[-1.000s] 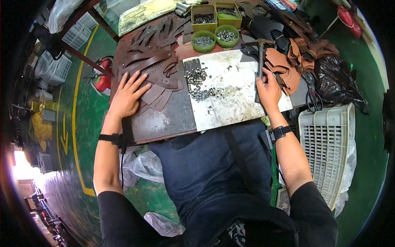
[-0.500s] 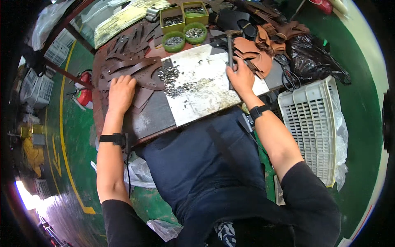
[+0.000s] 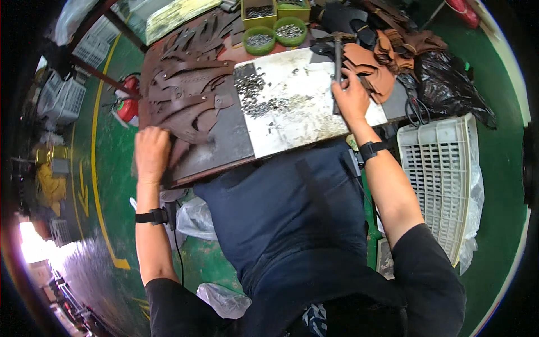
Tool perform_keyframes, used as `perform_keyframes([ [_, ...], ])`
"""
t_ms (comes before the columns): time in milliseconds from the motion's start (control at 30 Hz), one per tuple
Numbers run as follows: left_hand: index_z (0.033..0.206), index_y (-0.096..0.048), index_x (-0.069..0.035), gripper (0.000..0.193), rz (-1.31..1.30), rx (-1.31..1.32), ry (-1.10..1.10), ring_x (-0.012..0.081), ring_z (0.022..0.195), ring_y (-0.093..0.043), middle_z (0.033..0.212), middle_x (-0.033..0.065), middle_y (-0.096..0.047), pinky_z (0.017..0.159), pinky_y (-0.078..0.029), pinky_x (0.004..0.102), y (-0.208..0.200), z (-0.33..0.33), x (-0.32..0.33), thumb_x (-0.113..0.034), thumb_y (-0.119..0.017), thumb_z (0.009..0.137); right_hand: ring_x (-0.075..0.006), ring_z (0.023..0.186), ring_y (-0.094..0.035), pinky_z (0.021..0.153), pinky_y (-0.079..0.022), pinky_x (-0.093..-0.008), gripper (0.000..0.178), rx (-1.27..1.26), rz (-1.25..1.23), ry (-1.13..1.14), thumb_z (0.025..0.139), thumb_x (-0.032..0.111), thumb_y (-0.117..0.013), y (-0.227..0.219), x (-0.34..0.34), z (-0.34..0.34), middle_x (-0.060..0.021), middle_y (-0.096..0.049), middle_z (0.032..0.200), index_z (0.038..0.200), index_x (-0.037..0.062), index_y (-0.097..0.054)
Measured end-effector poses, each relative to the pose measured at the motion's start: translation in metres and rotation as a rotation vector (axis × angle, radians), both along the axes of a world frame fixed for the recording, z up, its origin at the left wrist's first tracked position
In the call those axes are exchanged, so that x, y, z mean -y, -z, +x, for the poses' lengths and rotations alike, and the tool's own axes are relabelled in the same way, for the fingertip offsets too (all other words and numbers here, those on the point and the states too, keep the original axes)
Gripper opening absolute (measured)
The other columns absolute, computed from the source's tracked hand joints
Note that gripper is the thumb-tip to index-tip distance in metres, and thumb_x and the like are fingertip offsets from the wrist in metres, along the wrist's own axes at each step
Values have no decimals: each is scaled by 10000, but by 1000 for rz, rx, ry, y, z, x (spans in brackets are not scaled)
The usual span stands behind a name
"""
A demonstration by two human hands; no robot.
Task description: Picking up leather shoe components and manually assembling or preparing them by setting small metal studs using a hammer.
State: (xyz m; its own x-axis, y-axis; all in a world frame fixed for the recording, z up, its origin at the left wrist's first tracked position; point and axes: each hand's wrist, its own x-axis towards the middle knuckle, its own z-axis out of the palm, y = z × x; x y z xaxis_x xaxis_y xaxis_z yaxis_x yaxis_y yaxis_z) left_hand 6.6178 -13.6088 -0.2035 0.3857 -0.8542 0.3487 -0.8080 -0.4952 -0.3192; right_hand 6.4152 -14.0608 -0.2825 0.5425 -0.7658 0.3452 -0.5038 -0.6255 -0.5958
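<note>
At the table's left front corner my left hand [image 3: 152,153] is closed, its fingers curled at the edge of dark brown leather pieces [image 3: 188,78]. Whatever it grips, if anything, is hidden. My right hand [image 3: 353,101] is wrapped round the handle of a hammer [image 3: 338,64] at the right side of a white board [image 3: 306,126]. The hammer's head points away from me. Small metal fasteners [image 3: 252,92] lie scattered over the board's left part, beside the leather.
Green bowls [image 3: 259,41] and yellow boxes [image 3: 258,12] of small metal parts stand at the back. Tan leather pieces [image 3: 370,70], scissors [image 3: 417,111] and a black plastic bag [image 3: 449,84] lie to the right. A white crate [image 3: 435,180] stands right of my lap.
My left hand has drawn back toward the table's left front corner, uncovering more leather. My right hand keeps the hammer. The whole view has shifted somewhat.
</note>
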Motion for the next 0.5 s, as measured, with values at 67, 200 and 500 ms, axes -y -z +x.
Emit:
perform_keyframes([
  [67, 922, -590, -60, 138, 56, -102, -67, 289, 927, -549, 917, 100, -565, 799, -419, 414, 26, -11, -9, -86, -589, 787, -281, 787, -649, 704, -494, -427, 460, 3, 24, -6, 786, 349, -675, -2, -1, -1, -35, -654, 828, 1198, 152, -622],
  [200, 944, -621, -61, 200, -56, -193, -115, 320, 954, -553, 950, 117, -584, 838, -419, 432, 27, -15, -18, -53, -578, 749, -284, 797, -655, 707, -497, -432, 467, 12, 25, -24, 793, 347, -671, -1, 1, -4, -48, -669, 845, 1215, 159, -606],
  [500, 1012, -647, 1, 208, -475, -547, 11, 282, 920, -652, 970, 154, -666, 831, -497, 342, -8, -70, 104, -22, -533, 840, -281, 769, -672, 707, -512, -431, 476, 48, 82, 19, 750, 298, -685, -3, 2, -2, -47, -674, 792, 1192, 134, -616],
])
